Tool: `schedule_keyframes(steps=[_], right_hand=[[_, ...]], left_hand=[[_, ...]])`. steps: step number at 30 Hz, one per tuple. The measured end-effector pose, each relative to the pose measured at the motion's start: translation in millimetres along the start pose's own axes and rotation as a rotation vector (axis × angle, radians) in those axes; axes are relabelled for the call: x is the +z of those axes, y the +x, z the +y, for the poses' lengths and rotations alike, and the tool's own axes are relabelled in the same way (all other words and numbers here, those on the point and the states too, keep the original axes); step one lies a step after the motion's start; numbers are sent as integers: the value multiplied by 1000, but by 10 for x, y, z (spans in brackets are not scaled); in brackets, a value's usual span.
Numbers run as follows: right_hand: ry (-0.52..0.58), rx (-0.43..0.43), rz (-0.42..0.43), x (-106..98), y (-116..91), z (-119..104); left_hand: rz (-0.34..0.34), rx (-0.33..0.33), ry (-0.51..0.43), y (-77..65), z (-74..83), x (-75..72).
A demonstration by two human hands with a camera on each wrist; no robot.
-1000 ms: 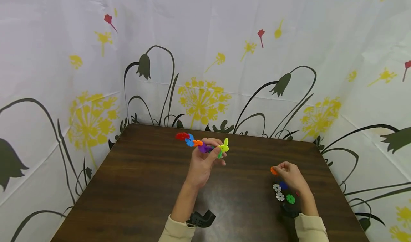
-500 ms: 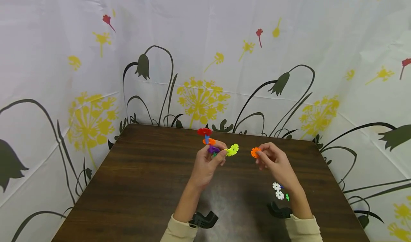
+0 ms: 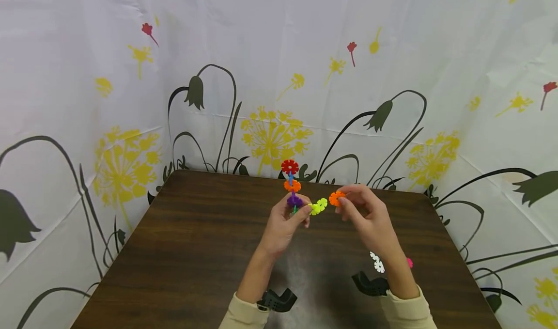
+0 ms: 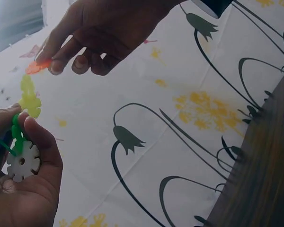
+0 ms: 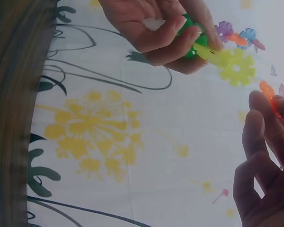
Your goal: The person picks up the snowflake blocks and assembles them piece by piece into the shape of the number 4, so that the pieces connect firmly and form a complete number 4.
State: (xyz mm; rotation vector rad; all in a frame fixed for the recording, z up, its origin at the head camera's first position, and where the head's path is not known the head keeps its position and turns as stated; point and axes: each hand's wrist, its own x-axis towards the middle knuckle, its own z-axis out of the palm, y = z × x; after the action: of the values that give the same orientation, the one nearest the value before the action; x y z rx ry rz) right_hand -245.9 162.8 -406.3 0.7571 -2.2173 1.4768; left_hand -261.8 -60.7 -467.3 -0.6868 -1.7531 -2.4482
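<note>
My left hand [image 3: 279, 229] pinches a chain of interlocking flower-shaped discs between thumb and fingers. From the top run a red disc [image 3: 289, 166], a blue one, an orange one [image 3: 292, 186] and a purple one [image 3: 294, 200]. Yellow-green discs [image 3: 318, 206] stick out to the right of the thumb. A green disc [image 4: 17, 135] and a white disc [image 4: 23, 162] sit within the left hand's grasp, partly covered by fingers. My right hand [image 3: 370, 217] pinches a single orange disc [image 5: 269, 94] by its edge, close to the yellow-green end. The right wrist view shows a small gap between them.
Loose white discs [image 3: 378, 265] and a pink disc [image 3: 410, 262] lie on the dark wooden table [image 3: 196, 251], partly behind my right forearm. A patterned white curtain [image 3: 279, 53] hangs beyond the table's far edge. Each wrist wears a black mount [image 3: 279, 300].
My right hand has carried the orange disc up and left from beside the loose discs to the chain. My left hand has turned the chain, so its red end now points up.
</note>
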Motion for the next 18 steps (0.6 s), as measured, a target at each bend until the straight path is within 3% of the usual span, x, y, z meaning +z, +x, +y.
schedule_keyframes(steps=[7,18], right_hand=[[-52,-28,3,47,15,-1],[-130,-30,-59,16,-3,30]], left_hand=[[-21,-65,4,-17,12,-11],[-35,-86,15,-22,16,-7]])
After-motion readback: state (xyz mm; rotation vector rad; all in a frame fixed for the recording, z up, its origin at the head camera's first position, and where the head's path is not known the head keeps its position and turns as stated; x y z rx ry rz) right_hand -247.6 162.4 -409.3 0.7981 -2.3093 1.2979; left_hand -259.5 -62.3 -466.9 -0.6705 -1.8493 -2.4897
